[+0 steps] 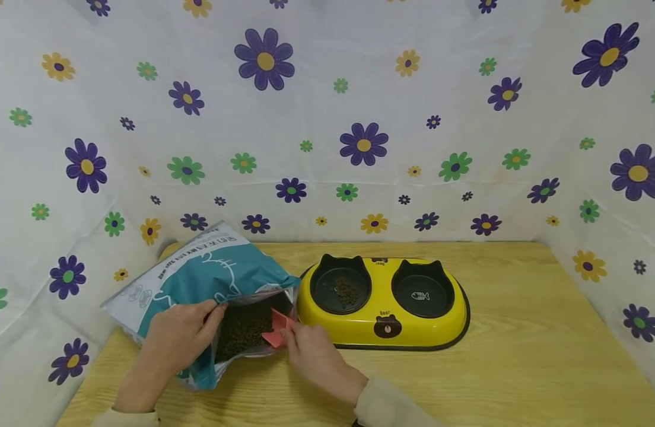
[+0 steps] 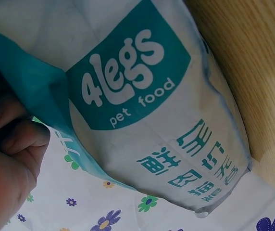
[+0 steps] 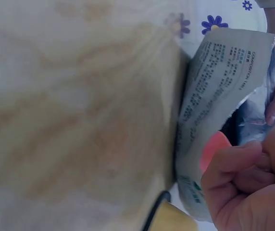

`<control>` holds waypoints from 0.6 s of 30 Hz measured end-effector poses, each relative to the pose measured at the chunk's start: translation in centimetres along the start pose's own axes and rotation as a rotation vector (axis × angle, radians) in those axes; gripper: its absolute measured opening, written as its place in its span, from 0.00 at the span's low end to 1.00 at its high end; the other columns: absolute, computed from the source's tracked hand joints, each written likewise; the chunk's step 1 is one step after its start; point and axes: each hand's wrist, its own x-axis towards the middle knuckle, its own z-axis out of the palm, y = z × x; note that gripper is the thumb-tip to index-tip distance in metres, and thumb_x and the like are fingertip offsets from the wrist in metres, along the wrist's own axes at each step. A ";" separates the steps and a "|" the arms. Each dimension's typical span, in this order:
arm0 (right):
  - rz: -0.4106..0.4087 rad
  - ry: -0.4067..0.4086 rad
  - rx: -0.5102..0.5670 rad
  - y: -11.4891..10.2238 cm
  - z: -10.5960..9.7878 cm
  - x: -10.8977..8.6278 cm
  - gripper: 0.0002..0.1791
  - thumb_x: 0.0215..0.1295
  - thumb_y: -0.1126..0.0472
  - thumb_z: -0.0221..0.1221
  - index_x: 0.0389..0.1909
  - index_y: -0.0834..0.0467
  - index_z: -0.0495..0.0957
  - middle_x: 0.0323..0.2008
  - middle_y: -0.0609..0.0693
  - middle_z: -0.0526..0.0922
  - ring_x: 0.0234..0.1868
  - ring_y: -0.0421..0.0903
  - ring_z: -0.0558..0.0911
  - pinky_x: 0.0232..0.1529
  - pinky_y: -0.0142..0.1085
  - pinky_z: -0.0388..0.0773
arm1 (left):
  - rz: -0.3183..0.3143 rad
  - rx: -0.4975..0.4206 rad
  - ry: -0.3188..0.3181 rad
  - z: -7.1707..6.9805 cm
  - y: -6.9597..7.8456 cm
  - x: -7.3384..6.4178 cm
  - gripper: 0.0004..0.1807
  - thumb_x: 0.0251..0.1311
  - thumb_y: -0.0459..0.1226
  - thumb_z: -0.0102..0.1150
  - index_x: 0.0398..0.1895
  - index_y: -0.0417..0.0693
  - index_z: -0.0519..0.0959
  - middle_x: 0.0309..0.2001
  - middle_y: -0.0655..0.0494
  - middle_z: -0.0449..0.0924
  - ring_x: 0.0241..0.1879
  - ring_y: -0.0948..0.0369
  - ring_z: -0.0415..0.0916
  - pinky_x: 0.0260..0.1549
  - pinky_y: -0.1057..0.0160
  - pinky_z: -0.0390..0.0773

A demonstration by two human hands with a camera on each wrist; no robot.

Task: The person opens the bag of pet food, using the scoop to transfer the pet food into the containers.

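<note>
- Gripping bag (image 1: 204, 281) edge with left hand (image 1: 180, 335), at eight o'clock in head view.
- Holding pink scoop (image 1: 280, 323) in bag's mouth with right hand (image 1: 317, 359).
- Seemingly partway: with kibble (image 1: 346, 292) already in nine-o'clock bowl (image 1: 323, 293), none visible in three-o'clock bowl (image 1: 435, 302).

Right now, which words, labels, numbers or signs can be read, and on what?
"4Legs pet food": pet food bag, front.
"全价无谷 鲜肉猫粮": same front.
"COMPOSITION TABLE": bag's other side; remaining print too small or blurred.
"Bear": yellow feeder, front and, inverted, back.
Fish-bone sign: black right-hand bowl.
</note>
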 end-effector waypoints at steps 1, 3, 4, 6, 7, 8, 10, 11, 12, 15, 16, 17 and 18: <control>0.004 0.006 0.031 0.1 0.2 0.0 0.18 0.80 0.57 0.51 0.26 0.57 0.74 0.16 0.40 0.62 0.14 0.33 0.61 0.17 0.25 0.56 | 0.003 0.003 0.005 0.0 0.0 0.0 0.23 0.71 0.41 0.59 0.16 0.59 0.64 0.11 0.66 0.55 0.12 0.69 0.54 0.14 0.66 0.56; 0.013 0.012 0.087 0.2 0.5 -0.1 0.20 0.81 0.56 0.51 0.24 0.56 0.72 0.16 0.40 0.61 0.14 0.33 0.60 0.18 0.25 0.56 | 0.009 0.004 0.008 -0.1 0.0 0.0 0.23 0.71 0.40 0.59 0.16 0.58 0.64 0.11 0.66 0.55 0.12 0.69 0.54 0.14 0.66 0.56; 0.021 0.010 0.109 0.3 0.6 -0.1 0.20 0.81 0.56 0.50 0.23 0.55 0.71 0.16 0.40 0.61 0.15 0.33 0.60 0.18 0.26 0.55 | 0.010 0.003 0.008 -0.1 0.0 0.0 0.23 0.71 0.40 0.59 0.16 0.58 0.64 0.12 0.66 0.55 0.12 0.69 0.55 0.14 0.67 0.56; 0.047 -0.004 0.165 0.5 0.8 -0.3 0.20 0.81 0.55 0.49 0.24 0.56 0.71 0.17 0.40 0.61 0.15 0.34 0.60 0.19 0.27 0.56 | 0.012 0.002 0.004 -0.1 0.1 0.0 0.23 0.71 0.40 0.59 0.16 0.58 0.64 0.12 0.66 0.56 0.12 0.69 0.55 0.15 0.67 0.56; 0.066 -0.020 0.199 0.5 0.8 -0.4 0.19 0.82 0.55 0.49 0.27 0.56 0.72 0.17 0.41 0.61 0.16 0.34 0.60 0.19 0.27 0.56 | 0.013 0.003 0.002 -0.1 0.2 0.0 0.23 0.70 0.40 0.59 0.16 0.58 0.64 0.12 0.66 0.56 0.12 0.69 0.55 0.15 0.67 0.56; 0.083 -0.038 0.231 0.6 0.8 -0.5 0.19 0.82 0.55 0.48 0.29 0.57 0.73 0.17 0.41 0.62 0.16 0.35 0.61 0.20 0.27 0.56 | 0.014 0.003 0.001 -0.1 0.2 0.0 0.23 0.70 0.40 0.59 0.16 0.58 0.64 0.12 0.66 0.56 0.12 0.69 0.55 0.15 0.67 0.56; 0.112 -0.071 0.274 0.6 0.8 -0.6 0.18 0.83 0.54 0.46 0.33 0.58 0.74 0.18 0.41 0.63 0.16 0.36 0.61 0.20 0.28 0.56 | 0.014 0.007 0.005 -0.1 0.2 -0.1 0.23 0.70 0.40 0.59 0.16 0.58 0.64 0.12 0.66 0.55 0.12 0.69 0.54 0.14 0.67 0.56; 0.124 -0.085 0.289 0.6 0.9 -0.7 0.17 0.83 0.55 0.46 0.34 0.59 0.75 0.19 0.41 0.64 0.16 0.36 0.61 0.21 0.28 0.56 | 0.014 0.010 0.007 -0.1 0.2 -0.1 0.23 0.70 0.40 0.59 0.16 0.58 0.64 0.12 0.66 0.55 0.12 0.69 0.54 0.14 0.67 0.56; 0.132 -0.096 0.300 0.7 0.9 -0.7 0.17 0.83 0.55 0.45 0.36 0.59 0.75 0.19 0.41 0.65 0.17 0.36 0.61 0.21 0.28 0.56 | 0.013 0.011 0.007 -0.1 0.2 -0.1 0.23 0.70 0.40 0.59 0.16 0.58 0.64 0.12 0.66 0.55 0.12 0.69 0.54 0.14 0.67 0.56; 0.144 -0.114 0.303 0.7 1.0 -0.8 0.17 0.83 0.55 0.44 0.36 0.59 0.74 0.21 0.41 0.66 0.18 0.36 0.62 0.22 0.29 0.57 | 0.008 0.014 0.004 -0.1 0.1 0.0 0.23 0.71 0.40 0.59 0.16 0.58 0.64 0.12 0.66 0.56 0.12 0.68 0.55 0.14 0.67 0.56; 0.147 -0.118 0.303 0.7 1.0 -0.8 0.16 0.83 0.55 0.44 0.37 0.59 0.74 0.22 0.42 0.67 0.18 0.36 0.62 0.23 0.29 0.57 | 0.005 0.013 0.000 -0.2 0.1 0.0 0.23 0.71 0.40 0.59 0.16 0.58 0.64 0.12 0.66 0.56 0.12 0.68 0.55 0.14 0.66 0.56; 0.151 -0.123 0.306 0.7 1.1 -0.9 0.16 0.83 0.55 0.44 0.37 0.59 0.73 0.22 0.42 0.67 0.19 0.37 0.62 0.23 0.29 0.57 | 0.002 0.012 -0.005 -0.2 0.1 0.0 0.23 0.71 0.40 0.58 0.16 0.58 0.64 0.12 0.65 0.56 0.12 0.68 0.55 0.14 0.66 0.56; 0.154 -0.126 0.309 0.7 1.1 -0.9 0.16 0.83 0.55 0.44 0.38 0.59 0.73 0.23 0.42 0.67 0.19 0.37 0.62 0.23 0.30 0.57 | -0.001 0.011 -0.010 -0.2 0.1 0.0 0.23 0.71 0.40 0.58 0.16 0.57 0.64 0.12 0.65 0.56 0.12 0.68 0.55 0.14 0.66 0.56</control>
